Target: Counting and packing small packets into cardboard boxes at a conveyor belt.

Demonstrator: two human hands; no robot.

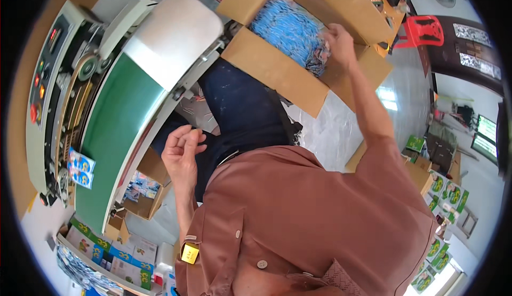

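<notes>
Running along the left, a control panel (pixel 41 90) with lit buttons stands near 9 o'clock; a blue-and-white packet (pixel 81 169) lies just below it, at the edge of a green conveyor belt (pixel 117 109). Toward 8 o'clock, an open lower carton (pixel 141 206) holds more packets. The left hand (pixel 184 149) hangs at 9 o'clock near the centre, fingers curled; whether it pinches anything, I cannot tell. Around 12 to 1 o'clock, an open cardboard carton (pixel 274 70) contains a heap of blue packets (pixel 285 29). At 1 o'clock the right hand (pixel 339 42) reaches to the heap's right edge, its grip unclear. Each packet looks light, soft and probably slick, best pinched by a flat end; the loaded carton is likely heavier, better supported from beneath than by its flaps.
</notes>
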